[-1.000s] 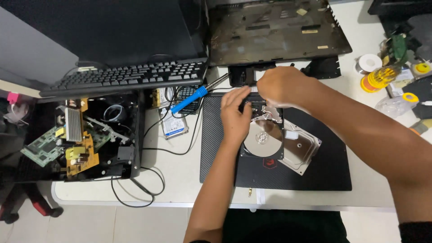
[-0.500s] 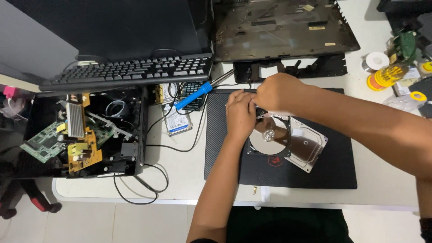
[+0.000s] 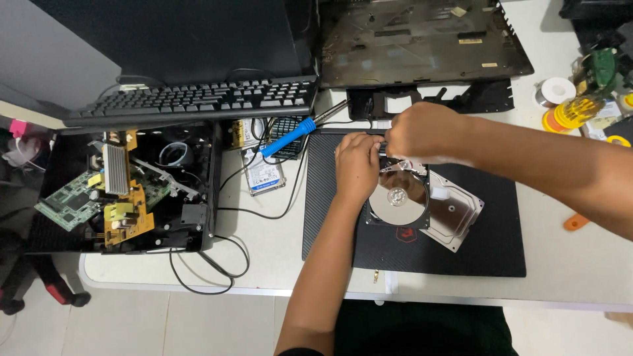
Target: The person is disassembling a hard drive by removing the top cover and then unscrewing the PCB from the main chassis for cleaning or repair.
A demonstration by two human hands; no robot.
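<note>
On the near part of the counter lies a black mat, and on it an opened hard drive with its shiny platter bared; the drive's metal lid lies just to its right, touching it. The left hand rests on the drive's left far corner, fingers curled down on it. The right hand hovers clenched over the far edge of the drive, pinching something too small to tell. Farther left lie a blue-handled soldering iron and a black keyboard.
</note>
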